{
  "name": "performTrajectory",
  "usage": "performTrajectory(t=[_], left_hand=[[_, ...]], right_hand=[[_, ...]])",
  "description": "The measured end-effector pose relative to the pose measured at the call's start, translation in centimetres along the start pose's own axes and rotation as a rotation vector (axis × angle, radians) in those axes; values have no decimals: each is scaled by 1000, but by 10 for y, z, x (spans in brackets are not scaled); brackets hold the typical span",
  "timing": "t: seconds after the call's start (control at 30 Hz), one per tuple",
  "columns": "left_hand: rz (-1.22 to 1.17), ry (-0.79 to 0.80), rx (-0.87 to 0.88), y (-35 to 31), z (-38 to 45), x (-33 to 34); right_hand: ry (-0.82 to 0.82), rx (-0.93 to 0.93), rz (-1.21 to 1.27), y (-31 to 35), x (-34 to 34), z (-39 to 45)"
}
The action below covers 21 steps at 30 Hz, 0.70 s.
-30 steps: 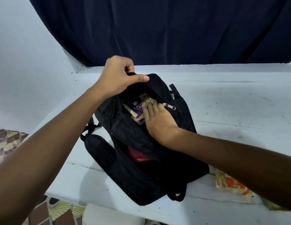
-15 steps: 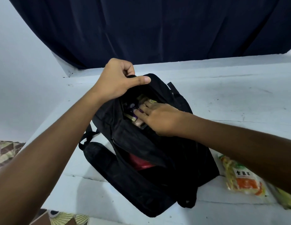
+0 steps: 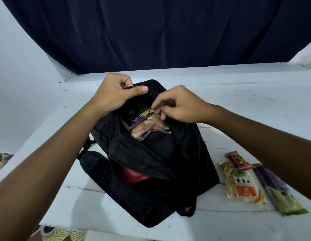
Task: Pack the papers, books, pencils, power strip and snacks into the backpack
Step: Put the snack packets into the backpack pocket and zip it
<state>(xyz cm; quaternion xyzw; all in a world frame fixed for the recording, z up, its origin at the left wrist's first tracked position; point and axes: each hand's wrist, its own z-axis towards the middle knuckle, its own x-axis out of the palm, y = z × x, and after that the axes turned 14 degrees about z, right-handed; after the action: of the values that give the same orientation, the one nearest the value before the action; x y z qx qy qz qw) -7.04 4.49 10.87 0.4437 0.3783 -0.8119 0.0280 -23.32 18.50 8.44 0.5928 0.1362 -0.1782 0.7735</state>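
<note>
A black backpack [image 3: 151, 180] lies on the white table [image 3: 246, 101], its upper pocket gaping. My left hand [image 3: 114, 94] grips the pocket's far rim and holds it up. Inside the pocket sit a purple snack packet [image 3: 136, 119] and a clear packet of brownish pieces [image 3: 147, 128]. My right hand [image 3: 182, 106] hovers at the pocket's right rim, thumb and forefinger pinched at a yellow packet corner [image 3: 148, 111]. Something red [image 3: 133, 176] shows in the lower, half-unzipped compartment. Three snacks lie on the table to the right: a yellow-orange packet [image 3: 241, 185], a small red one [image 3: 238, 160] and a long purple-yellow one [image 3: 279, 193].
A dark blue curtain [image 3: 151, 32] hangs behind the table. The table's near edge runs just below the backpack, with patterned floor [image 3: 64, 233] beneath. A white wall stands at the left.
My right hand has lifted out of the pocket, where it was pressing the snacks down, and now pinches at the rim. The view has shifted, bringing more snacks on the right into sight.
</note>
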Motion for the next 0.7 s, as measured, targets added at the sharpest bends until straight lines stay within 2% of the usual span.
performTrajectory(t=[0.1,0.17,0.23,0.3,0.37,0.43,0.5,0.57,0.63,0.7], left_hand=[[32,26,-35,0,-12,2],[48,57,-59,2,-24,5],[18,43,-85,7,-41,9],[52,-64,-161,19,-59,13],[224,-211,-328,41,-79,14],[355,-246,-568,68,-104,15],[233,-185,-790,86,-127,23],[-58,-168,-890,88,-137,38],[-299,-188,-887,86,-138,47],[-324,-196,-795,92,-136,51]], right_hand=[[-278,22,-26,-23,-11,-4],[-372,166,-113,-44,-18,-8],[-350,434,-131,-64,-26,-16],[-281,709,-43,-82,-31,-27],[-247,824,125,-96,-33,-37],[-251,833,253,-104,-32,-42],[-216,836,288,-106,-31,-44],[-131,862,297,-103,-31,-44],[-129,907,391,-103,-33,-41],[-185,897,555,-101,-31,-37]])
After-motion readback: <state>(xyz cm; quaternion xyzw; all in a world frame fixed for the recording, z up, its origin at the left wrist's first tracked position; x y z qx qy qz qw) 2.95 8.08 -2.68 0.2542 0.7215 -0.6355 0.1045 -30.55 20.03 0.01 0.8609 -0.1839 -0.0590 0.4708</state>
